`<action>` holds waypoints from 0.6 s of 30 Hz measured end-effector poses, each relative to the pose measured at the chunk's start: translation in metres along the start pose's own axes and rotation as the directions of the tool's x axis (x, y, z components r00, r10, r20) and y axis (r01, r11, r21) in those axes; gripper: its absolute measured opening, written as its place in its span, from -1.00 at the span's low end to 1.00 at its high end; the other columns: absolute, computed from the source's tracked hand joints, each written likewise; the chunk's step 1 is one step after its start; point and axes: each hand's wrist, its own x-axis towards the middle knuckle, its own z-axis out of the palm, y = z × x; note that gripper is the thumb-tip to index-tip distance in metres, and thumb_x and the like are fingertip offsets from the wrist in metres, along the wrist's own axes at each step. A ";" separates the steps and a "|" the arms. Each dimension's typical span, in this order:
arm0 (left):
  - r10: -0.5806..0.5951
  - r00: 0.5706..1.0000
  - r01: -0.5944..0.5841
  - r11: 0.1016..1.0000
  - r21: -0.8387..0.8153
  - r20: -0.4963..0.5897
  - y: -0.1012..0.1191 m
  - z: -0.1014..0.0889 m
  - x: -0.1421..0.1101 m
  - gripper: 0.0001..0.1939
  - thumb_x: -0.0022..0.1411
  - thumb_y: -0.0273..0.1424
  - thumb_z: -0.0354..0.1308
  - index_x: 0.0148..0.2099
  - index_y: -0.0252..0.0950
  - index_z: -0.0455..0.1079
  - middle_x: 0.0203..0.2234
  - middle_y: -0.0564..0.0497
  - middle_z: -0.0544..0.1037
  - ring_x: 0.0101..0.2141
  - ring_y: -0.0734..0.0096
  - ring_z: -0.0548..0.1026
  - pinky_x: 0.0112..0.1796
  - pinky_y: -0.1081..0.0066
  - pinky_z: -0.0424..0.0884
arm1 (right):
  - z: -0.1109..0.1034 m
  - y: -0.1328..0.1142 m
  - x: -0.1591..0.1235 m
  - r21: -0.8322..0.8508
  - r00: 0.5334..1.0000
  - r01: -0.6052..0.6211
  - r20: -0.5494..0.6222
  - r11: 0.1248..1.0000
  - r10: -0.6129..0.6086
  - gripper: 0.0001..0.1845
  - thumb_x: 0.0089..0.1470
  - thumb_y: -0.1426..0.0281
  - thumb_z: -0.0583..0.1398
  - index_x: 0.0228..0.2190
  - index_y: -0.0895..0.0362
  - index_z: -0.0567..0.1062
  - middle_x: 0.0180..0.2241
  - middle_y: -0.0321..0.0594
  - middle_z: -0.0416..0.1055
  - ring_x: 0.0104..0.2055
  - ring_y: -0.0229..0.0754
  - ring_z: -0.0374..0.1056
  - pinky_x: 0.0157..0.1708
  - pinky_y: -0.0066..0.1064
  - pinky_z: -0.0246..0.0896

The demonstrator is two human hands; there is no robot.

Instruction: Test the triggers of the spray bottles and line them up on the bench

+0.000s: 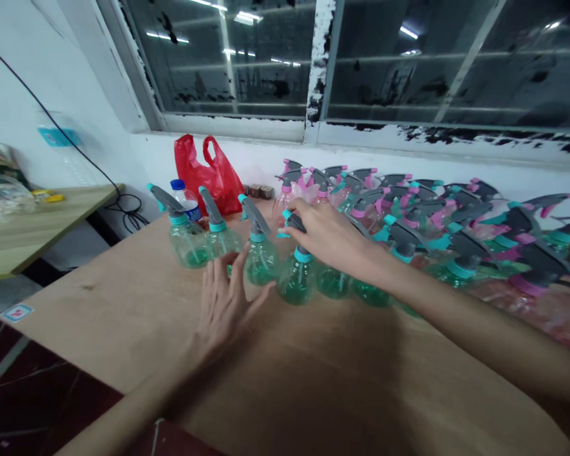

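Observation:
Clear green spray bottles with grey and turquoise heads stand in a row on the brown tabletop (137, 329). My right hand (325, 231) is closed around the grey head of one spray bottle (297, 282), which stands upright. To its left, my left hand (225, 294) has its fingers apart, close in front of another spray bottle (261, 263); whether the fingertips touch it I cannot tell. Two more spray bottles, a middle one (221, 237) and an end one (187, 244), stand farther left. My right hand and forearm partly hide the bottles behind them.
Many pink and turquoise spray bottles (460, 266) crowd the right side. A red plastic bag (213, 180) and a blue-capped water bottle (185, 199) are at the back, below the window (228, 63). A side desk (66, 218) and a black cable (47, 114) are at left.

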 end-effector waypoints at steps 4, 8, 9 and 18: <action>0.060 0.987 -0.028 0.978 -0.206 0.151 0.034 -0.019 -0.023 -0.32 0.29 -0.10 0.05 0.32 -0.20 -0.10 0.06 -0.17 0.26 0.02 0.04 0.32 -0.02 0.09 0.28 | -0.012 -0.011 -0.026 0.054 1.000 -0.011 0.014 0.998 0.011 -0.65 0.17 0.34 0.11 -0.08 0.32 0.40 -0.37 0.04 0.52 -0.32 0.06 0.46 -0.44 -0.27 0.19; 0.040 0.941 0.084 0.934 -0.347 0.335 0.066 -0.020 -0.039 -0.21 0.21 -0.05 0.13 0.32 -0.20 -0.15 0.14 -0.20 0.21 0.11 -0.02 0.25 0.02 0.02 0.25 | -0.024 -0.012 -0.058 0.167 0.999 -0.043 0.036 0.985 0.038 -0.60 0.13 0.29 0.15 -0.04 0.25 0.39 -0.33 0.01 0.51 -0.31 0.05 0.45 -0.43 -0.25 0.23; 0.044 0.930 0.102 0.923 -0.371 0.365 0.073 -0.019 -0.041 -0.19 0.19 -0.06 0.15 0.31 -0.21 -0.15 0.14 -0.20 0.22 0.11 -0.03 0.25 0.02 0.01 0.25 | -0.027 -0.010 -0.067 0.199 0.998 -0.057 0.038 0.978 0.050 -0.61 0.13 0.28 0.16 -0.05 0.23 0.40 -0.33 -0.01 0.51 -0.32 0.04 0.45 -0.43 -0.25 0.23; 0.195 0.855 0.087 0.860 -0.503 0.481 0.135 -0.006 -0.055 -0.27 0.18 -0.15 0.18 0.27 -0.23 -0.08 0.02 -0.20 0.37 -0.02 -0.06 0.40 -0.11 -0.01 0.39 | -0.057 0.045 -0.159 0.551 0.976 -0.205 0.174 0.809 0.129 -0.32 -0.10 -0.06 0.23 0.01 0.00 0.36 -0.04 -0.17 0.44 -0.12 0.01 0.40 -0.25 -0.23 0.31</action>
